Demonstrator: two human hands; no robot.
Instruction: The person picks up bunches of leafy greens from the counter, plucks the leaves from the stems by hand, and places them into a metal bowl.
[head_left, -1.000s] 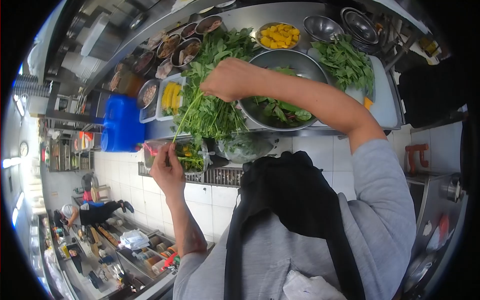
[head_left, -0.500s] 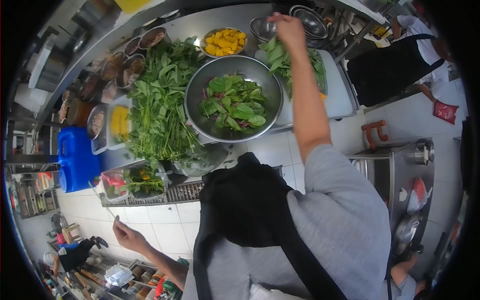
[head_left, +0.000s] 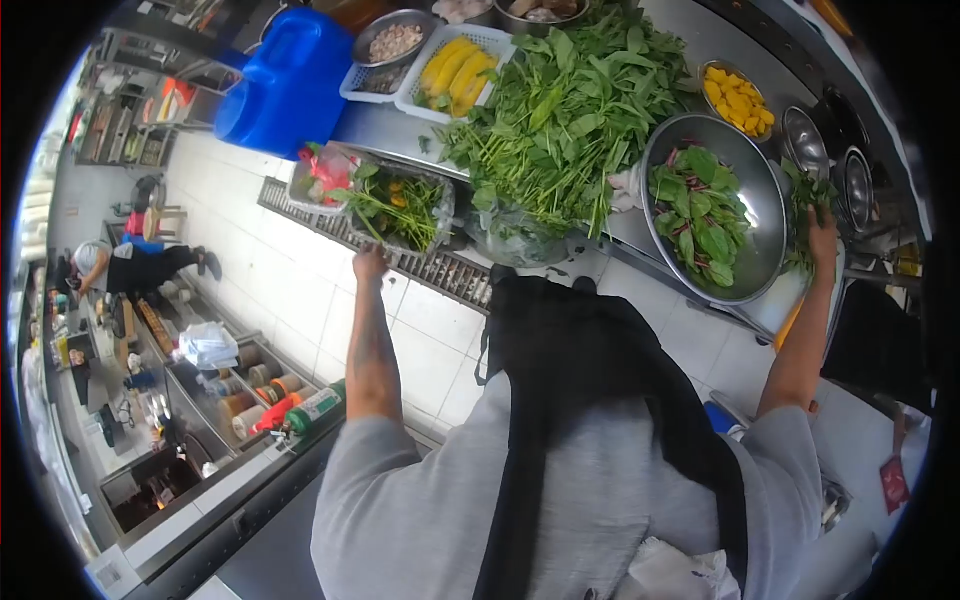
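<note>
My left hand (head_left: 370,262) is closed at the edge of a plastic bin (head_left: 447,215) of stalks and trimmings. A thin green stem (head_left: 362,218) runs up from its fingertips over the bin. My right hand (head_left: 822,230) grips leafy greens (head_left: 803,195) at the right end of the counter; its fingertips are partly hidden among the leaves. Between my arms, a steel bowl (head_left: 772,205) holds loose green leaves with reddish stems (head_left: 705,215). Left of the bowl lies a large heap of leafy stalks (head_left: 570,110).
Yellow chunks fill a small bowl (head_left: 738,98) behind the large one. A blue jug (head_left: 290,85) and a white basket of yellow pieces (head_left: 455,70) stand at the left. Steel bowls (head_left: 803,140) sit at the far right. Another person (head_left: 130,270) is at the far left.
My view has swung left. My left hand, with the stem, has come up to the bin. My right hand has lowered from above the steel bowls onto the greens.
</note>
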